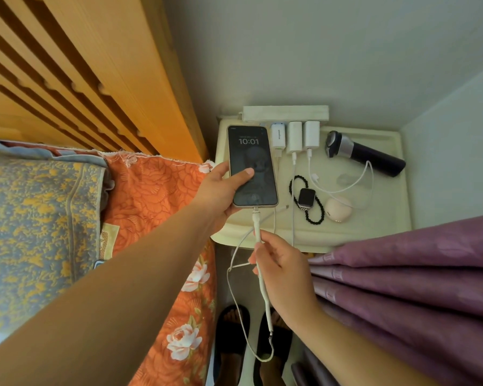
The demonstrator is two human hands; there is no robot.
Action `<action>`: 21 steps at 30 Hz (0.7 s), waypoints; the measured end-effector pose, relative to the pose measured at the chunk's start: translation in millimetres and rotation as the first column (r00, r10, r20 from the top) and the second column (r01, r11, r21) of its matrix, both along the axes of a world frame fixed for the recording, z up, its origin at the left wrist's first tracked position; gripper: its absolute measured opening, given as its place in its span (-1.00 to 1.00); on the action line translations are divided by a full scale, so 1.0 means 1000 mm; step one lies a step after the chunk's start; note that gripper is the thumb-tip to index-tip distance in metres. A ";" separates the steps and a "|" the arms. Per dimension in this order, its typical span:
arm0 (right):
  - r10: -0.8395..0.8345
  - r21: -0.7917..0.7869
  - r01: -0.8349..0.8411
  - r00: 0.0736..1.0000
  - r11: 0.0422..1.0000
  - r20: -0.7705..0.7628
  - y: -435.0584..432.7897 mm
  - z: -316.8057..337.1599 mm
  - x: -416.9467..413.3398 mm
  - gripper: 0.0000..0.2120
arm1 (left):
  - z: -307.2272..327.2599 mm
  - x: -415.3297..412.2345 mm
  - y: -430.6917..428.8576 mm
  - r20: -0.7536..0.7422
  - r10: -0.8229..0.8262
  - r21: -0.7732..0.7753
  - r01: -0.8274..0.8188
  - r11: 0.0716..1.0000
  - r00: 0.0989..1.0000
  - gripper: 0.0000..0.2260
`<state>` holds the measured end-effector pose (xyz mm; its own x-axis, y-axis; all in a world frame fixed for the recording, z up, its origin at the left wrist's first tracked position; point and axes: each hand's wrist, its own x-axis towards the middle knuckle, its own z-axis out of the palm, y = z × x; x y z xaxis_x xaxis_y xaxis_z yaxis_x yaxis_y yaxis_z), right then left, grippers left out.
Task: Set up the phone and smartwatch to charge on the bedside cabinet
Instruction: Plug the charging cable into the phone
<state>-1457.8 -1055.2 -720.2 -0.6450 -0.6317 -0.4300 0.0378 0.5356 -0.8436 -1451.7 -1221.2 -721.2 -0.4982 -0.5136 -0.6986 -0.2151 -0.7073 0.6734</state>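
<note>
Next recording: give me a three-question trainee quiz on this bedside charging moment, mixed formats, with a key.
1. True or false: the smartwatch is on the person's wrist.
2. Multiple choice: what does the right hand grip? A) the shaver B) the white cable below the phone C) the curtain
3. Fill in: the lit phone, held by the left hand, shows the time ____.

Key
1. False; it lies on the cabinet top beside the phone.
2. B; the white cable meets the phone's bottom edge.
3. 10:01
</note>
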 end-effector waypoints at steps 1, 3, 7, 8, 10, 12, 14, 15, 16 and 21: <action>-0.022 0.004 0.022 1.000 1.000 -0.013 -0.001 0.000 0.001 -0.86 | 0.000 -0.001 0.000 -0.006 -0.001 -0.014 0.001 1.000 1.000 -0.69; -0.065 0.015 0.065 0.997 0.998 -0.047 -0.001 0.001 0.002 -0.85 | 0.001 -0.002 0.001 -0.009 0.002 -0.045 -0.002 0.999 1.000 -0.68; -0.131 0.016 0.132 0.989 0.991 -0.070 -0.002 0.000 0.004 -0.88 | 0.003 -0.003 0.003 -0.031 0.003 -0.045 -0.005 0.999 1.000 -0.68; -0.161 0.014 0.162 0.985 0.987 -0.057 -0.003 -0.001 0.004 -0.87 | 0.004 -0.003 0.004 -0.043 0.001 -0.033 -0.002 0.999 0.999 -0.70; -0.226 0.000 0.226 0.974 0.974 -0.001 -0.005 -0.002 0.002 -0.84 | 0.004 -0.002 0.008 -0.059 -0.014 -0.020 0.013 1.000 0.998 -0.71; -0.295 -0.020 0.296 0.955 0.955 0.041 -0.008 -0.003 0.000 -0.80 | 0.002 -0.003 0.014 -0.054 -0.053 -0.021 0.052 0.998 0.997 -0.71; -0.312 -0.025 0.312 0.950 0.950 0.020 -0.011 -0.003 -0.002 -0.78 | 0.002 -0.004 0.019 -0.048 -0.067 -0.019 0.067 0.998 0.997 -0.72; -0.313 -0.027 0.314 0.950 0.949 0.007 -0.012 -0.003 -0.003 -0.78 | 0.002 -0.005 0.021 -0.052 -0.060 -0.015 0.059 0.998 0.997 -0.72; -0.319 -0.029 0.319 0.948 0.947 -0.002 -0.013 -0.003 -0.004 -0.77 | 0.002 -0.006 0.021 -0.060 -0.048 -0.011 0.047 0.999 0.997 -0.72; -0.323 -0.039 0.322 0.946 0.946 -0.036 -0.018 -0.002 -0.015 -0.71 | 0.003 -0.009 0.022 -0.081 -0.012 -0.007 0.011 1.000 0.997 -0.72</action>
<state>-1472.4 -1073.0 -722.3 -0.8334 -0.3999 -0.3815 0.1686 0.4733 -0.8646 -1461.2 -1199.2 -717.8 -0.5590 -0.5116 -0.6525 -0.1677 -0.7009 0.6932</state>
